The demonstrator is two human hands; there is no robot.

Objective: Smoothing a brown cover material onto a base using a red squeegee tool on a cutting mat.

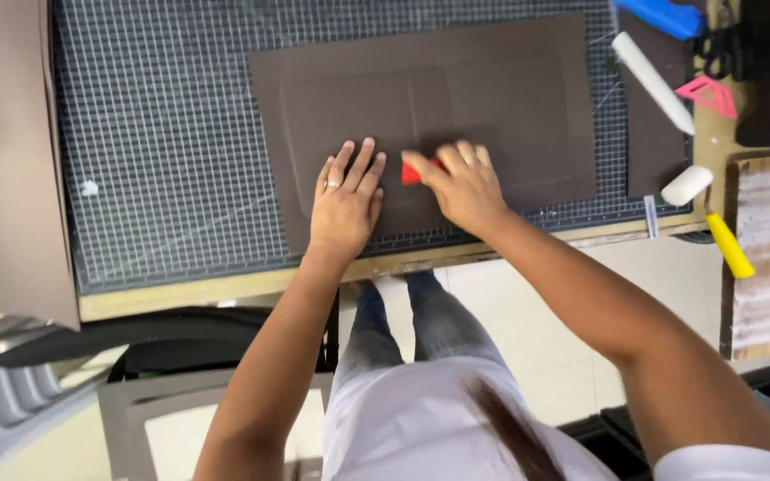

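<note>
head view: left hand [346,200] spread flat on brown sheet [430,98]; right hand [462,184] pinching red tool [411,172], mostly hidden.

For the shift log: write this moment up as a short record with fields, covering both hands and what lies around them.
Surface: gridded cutting mat on a wooden-edged table
Workpiece: dark brown sheet with raised panels, flat on the mat
Left hand: fingers spread, pressing flat on the sheet
Right hand: grip closed on a small red tool, pressed to the sheet
Right of the sheet: white rod, pink triangle, yellow-handled roller
</note>
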